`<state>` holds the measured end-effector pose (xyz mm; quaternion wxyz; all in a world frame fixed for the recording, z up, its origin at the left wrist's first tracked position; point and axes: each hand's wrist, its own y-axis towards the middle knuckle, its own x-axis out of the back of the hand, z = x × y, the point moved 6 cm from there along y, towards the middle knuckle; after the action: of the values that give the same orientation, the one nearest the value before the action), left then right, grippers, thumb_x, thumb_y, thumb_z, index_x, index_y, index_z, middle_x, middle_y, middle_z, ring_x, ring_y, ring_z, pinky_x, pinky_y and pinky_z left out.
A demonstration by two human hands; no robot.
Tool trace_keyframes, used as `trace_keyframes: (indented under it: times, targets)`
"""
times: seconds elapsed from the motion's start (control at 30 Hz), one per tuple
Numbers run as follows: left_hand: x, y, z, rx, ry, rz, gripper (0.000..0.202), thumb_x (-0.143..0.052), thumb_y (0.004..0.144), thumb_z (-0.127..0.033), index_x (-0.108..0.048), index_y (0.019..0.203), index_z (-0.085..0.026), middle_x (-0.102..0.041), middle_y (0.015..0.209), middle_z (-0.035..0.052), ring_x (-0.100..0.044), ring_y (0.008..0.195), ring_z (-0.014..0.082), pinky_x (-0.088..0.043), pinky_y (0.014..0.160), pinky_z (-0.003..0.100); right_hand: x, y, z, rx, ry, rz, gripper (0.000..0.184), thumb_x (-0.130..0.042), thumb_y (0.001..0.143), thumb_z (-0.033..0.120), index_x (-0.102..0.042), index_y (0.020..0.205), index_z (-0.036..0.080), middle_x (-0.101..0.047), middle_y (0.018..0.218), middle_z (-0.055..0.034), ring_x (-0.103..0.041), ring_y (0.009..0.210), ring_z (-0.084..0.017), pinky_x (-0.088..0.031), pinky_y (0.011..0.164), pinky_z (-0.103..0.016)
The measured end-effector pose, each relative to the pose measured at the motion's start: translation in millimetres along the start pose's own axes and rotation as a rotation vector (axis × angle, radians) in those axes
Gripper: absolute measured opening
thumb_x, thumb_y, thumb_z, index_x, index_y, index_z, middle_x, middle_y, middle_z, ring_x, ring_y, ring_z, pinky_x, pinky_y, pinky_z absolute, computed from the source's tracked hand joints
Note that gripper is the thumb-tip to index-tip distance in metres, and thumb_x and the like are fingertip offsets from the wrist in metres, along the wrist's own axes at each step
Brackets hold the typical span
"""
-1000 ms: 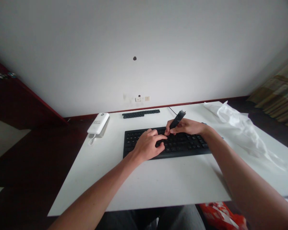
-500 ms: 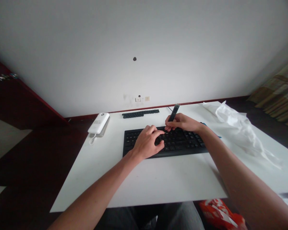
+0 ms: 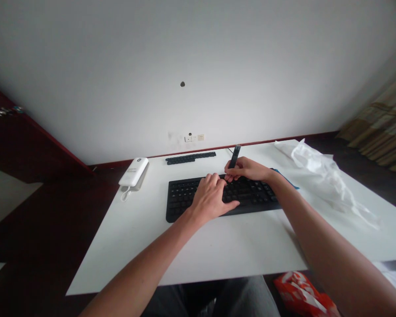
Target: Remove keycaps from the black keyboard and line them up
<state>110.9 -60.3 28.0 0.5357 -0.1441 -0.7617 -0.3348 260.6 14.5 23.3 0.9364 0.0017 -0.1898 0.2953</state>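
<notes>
White table against a bare wall, black keyboard at its middle. Left hand lies open, flat on the keys; right hand pinches a slim dark tool upright at the far key row. Best to press the keyboard steady and keep the tool vertical

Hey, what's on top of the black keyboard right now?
The left hand rests on the keyboard, over its middle keys; the right hand holds a dark tool at the back row. Keys beneath both hands are hidden.
</notes>
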Motion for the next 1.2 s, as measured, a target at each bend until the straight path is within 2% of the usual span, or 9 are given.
trace_keyframes:
  times: [0.27, 0.4, 0.47, 0.7, 0.9, 1.1, 1.2]
  targets:
    - [-1.3, -2.3, -7.1, 0.0, 0.063, -0.004, 0.052, -0.07, 0.083, -0.061, -0.063, 0.106, -0.015, -0.059, 0.105, 0.011, -0.053, 0.107, 0.0307, -0.045, 0.091, 0.043, -4.0, -0.5, 0.4, -0.021, 0.014, 0.049, 0.04, -0.07, 0.088, 0.056, -0.068, 0.097, 0.017, -0.08, 0.092, -0.0082, -0.075, 0.088, -0.023, -0.056, 0.077, -0.034]
    - [-5.1, -4.4, -7.8, 0.002, 0.057, 0.028, 0.082, -0.071, 0.068, -0.083, -0.061, 0.109, -0.013, -0.059, 0.106, 0.0113, -0.054, 0.103, 0.0312, -0.046, 0.089, 0.044, -5.1, -3.2, 2.8, -0.07, 0.026, 0.056, 0.04, -0.072, 0.087, 0.056, -0.068, 0.096, 0.018, -0.08, 0.094, -0.0088, -0.075, 0.09, -0.023, -0.056, 0.078, -0.034]
    - [-7.2, -4.4, -7.4, 0.007, 0.063, 0.047, 0.09, -0.071, 0.061, -0.088, -0.061, 0.11, -0.013, -0.058, 0.106, 0.0114, -0.054, 0.101, 0.0311, -0.046, 0.087, 0.044, -5.4, -3.6, 3.2, -0.081, 0.021, 0.058, 0.042, -0.073, 0.085, 0.057, -0.069, 0.096, 0.017, -0.08, 0.094, -0.0091, -0.075, 0.089, -0.024, -0.057, 0.078, -0.034]
    - [-5.7, -4.7, -9.5, 0.006, 0.085, 0.046, 0.088, -0.073, 0.063, -0.085, -0.062, 0.111, -0.012, -0.058, 0.104, 0.0107, -0.053, 0.1, 0.03, -0.045, 0.085, 0.042, -5.9, -2.9, 1.5, -0.096, 0.01, 0.078, 0.043, -0.073, 0.085, 0.057, -0.068, 0.097, 0.016, -0.08, 0.096, -0.0106, -0.075, 0.092, -0.024, -0.057, 0.078, -0.034]
    - [3.4, -12.2, -18.6, 0.029, 0.093, -0.015, 0.092, -0.082, 0.064, -0.074, -0.057, 0.132, -0.018, -0.057, 0.105, 0.0082, -0.051, 0.099, 0.0288, -0.044, 0.082, 0.042, -9.1, -5.1, 12.0, -0.039, -0.034, 0.098, 0.04, -0.074, 0.083, 0.055, -0.07, 0.096, 0.017, -0.078, 0.093, -0.0074, -0.072, 0.086, -0.023, -0.055, 0.076, -0.034]
    - [1.1, -16.7, -23.8, 0.03, 0.104, 0.012, 0.07, -0.078, 0.073, -0.07, -0.066, 0.119, -0.018, -0.058, 0.102, 0.0092, -0.051, 0.1, 0.0298, -0.044, 0.083, 0.044, -17.4, -11.8, 32.3, 0.006, -0.131, 0.134, 0.031, -0.073, 0.084, 0.049, -0.072, 0.093, 0.02, -0.075, 0.088, -0.005, -0.068, 0.085, -0.023, -0.052, 0.074, -0.033]
    - [0.2, -17.5, -24.8, 0.032, 0.105, 0.019, 0.067, -0.078, 0.075, -0.068, -0.066, 0.117, -0.017, -0.059, 0.103, 0.0102, -0.051, 0.101, 0.0299, -0.044, 0.083, 0.045, -19.2, -13.8, 35.7, 0.02, -0.154, 0.159, 0.028, -0.073, 0.084, 0.047, -0.073, 0.094, 0.021, -0.074, 0.087, -0.0035, -0.066, 0.08, -0.021, -0.05, 0.071, -0.033]
